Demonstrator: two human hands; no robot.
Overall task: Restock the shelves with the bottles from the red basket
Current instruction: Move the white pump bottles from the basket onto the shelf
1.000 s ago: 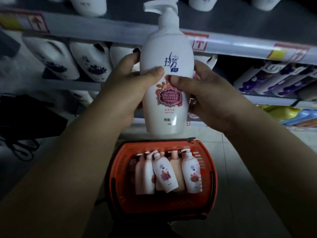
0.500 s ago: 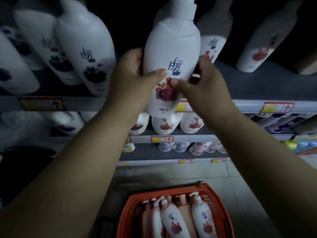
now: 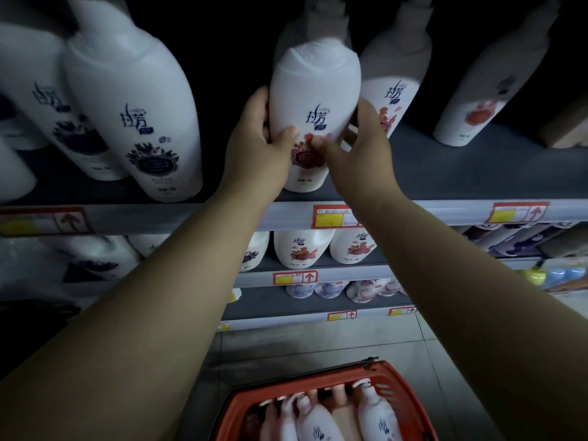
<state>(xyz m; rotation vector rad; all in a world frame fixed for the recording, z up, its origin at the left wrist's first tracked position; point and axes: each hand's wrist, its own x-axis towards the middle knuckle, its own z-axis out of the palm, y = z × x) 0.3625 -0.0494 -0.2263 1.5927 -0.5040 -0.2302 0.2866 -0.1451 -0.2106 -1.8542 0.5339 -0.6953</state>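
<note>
A white pump bottle (image 3: 313, 93) with a red flower label stands upright at the front of the upper shelf (image 3: 461, 183). My left hand (image 3: 259, 144) grips its left side, thumb across the label. My right hand (image 3: 359, 148) grips its right side, thumb meeting the left one on the label. The bottle's base looks level with the shelf board; I cannot tell whether it touches. On the floor below, the red basket (image 3: 397, 393) holds several more white bottles (image 3: 378, 415) lying side by side.
Larger white bottles with dark flower labels (image 3: 133, 116) crowd the shelf to the left. Matching red-label bottles (image 3: 394, 97) stand just behind and to the right, another further right (image 3: 477, 103). Lower shelves (image 3: 305, 276) hold more bottles. Grey floor tiles surround the basket.
Both hands carried the bottle up from over the basket and forward onto the upper shelf. My view has tilted up, so the basket now sits at the bottom edge.
</note>
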